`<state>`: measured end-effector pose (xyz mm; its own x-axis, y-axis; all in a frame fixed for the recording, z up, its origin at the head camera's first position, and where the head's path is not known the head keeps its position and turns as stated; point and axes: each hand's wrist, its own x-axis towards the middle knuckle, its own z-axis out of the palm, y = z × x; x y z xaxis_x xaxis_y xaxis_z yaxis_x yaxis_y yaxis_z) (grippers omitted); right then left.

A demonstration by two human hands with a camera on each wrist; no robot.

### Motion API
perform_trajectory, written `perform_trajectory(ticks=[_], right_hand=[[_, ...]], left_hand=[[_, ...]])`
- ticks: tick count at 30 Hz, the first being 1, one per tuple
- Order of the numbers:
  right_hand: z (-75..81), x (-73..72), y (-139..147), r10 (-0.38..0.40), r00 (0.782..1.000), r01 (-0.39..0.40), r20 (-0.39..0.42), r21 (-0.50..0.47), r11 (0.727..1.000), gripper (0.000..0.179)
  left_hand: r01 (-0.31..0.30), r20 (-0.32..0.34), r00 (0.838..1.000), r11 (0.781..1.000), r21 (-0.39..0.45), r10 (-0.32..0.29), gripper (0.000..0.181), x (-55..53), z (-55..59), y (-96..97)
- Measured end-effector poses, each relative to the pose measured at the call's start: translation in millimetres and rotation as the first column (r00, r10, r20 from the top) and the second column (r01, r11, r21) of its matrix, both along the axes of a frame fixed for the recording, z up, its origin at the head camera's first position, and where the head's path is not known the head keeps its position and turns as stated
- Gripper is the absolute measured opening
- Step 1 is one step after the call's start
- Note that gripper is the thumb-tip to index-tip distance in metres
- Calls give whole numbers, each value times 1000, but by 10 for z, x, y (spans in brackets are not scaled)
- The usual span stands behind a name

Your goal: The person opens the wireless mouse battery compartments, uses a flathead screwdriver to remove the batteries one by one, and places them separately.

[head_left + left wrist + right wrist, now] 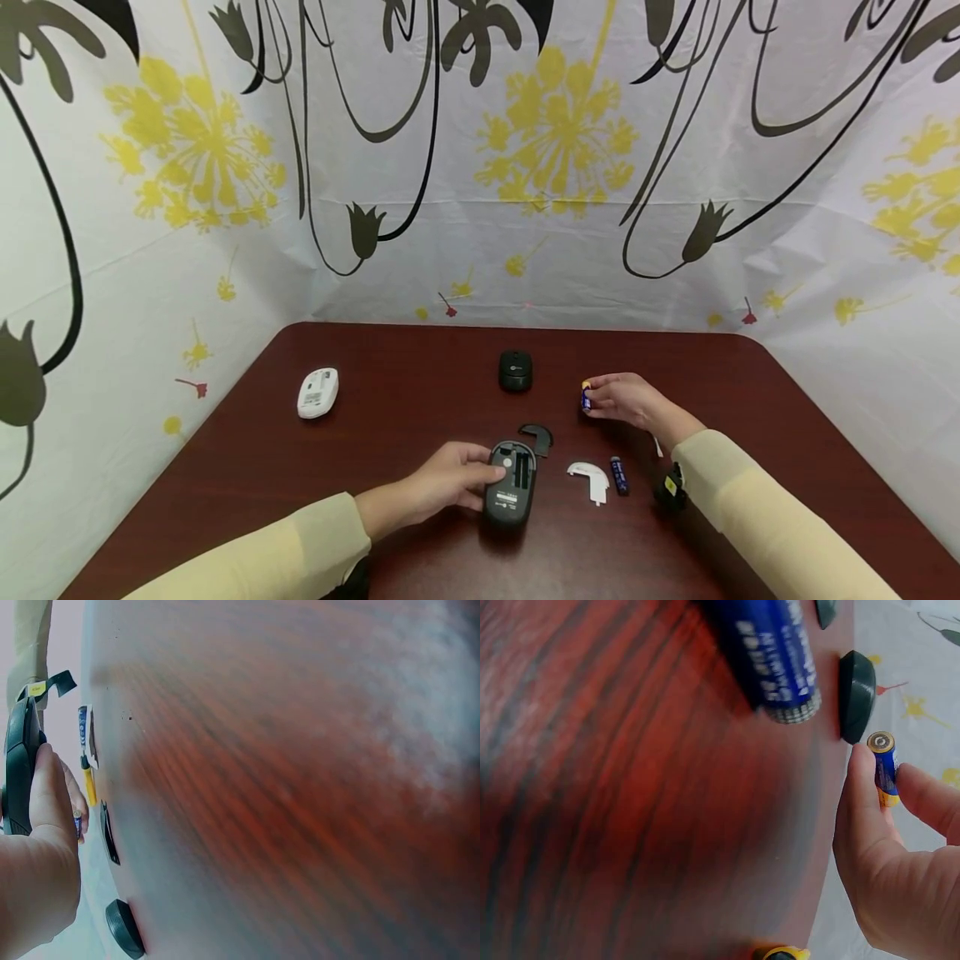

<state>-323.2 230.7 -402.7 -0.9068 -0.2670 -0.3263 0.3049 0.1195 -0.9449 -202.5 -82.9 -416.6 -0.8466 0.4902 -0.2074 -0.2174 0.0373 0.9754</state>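
My left hand (450,477) grips a dark grey computer mouse (508,500) by its side, thumb over its edge. The mouse is underside up, showing an uncovered battery slot and a printed label. In the left wrist view that mouse (19,769) is seen edge-on. Farther right, my right hand (628,398) pinches a blue and yellow battery (586,397) between thumb and fingers, above the table; the right wrist view shows one end of the battery (885,766). A dark battery cover (538,437) lies just behind the held mouse.
A white battery cover (592,481) and a blue battery (618,476) lie right of the held mouse. A black mouse (515,371) sits upright at the back. Far left, a white mouse (318,393) lies underside up. A patterned cloth (465,250) hangs behind the brown table (405,367).
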Motion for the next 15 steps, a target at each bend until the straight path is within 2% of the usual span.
perform_trajectory(ticks=[7,15], right_hand=[[-88,5,-15,-21,1000,21,-4,68,997,40],[-89,36,-72,-56,998,60,-30,159,985,35]], left_hand=[[13,26,1000,1000,5,-13,37,-14,3,-12],[12,20,1000,1000,0,-12,38,-20,9,7]])
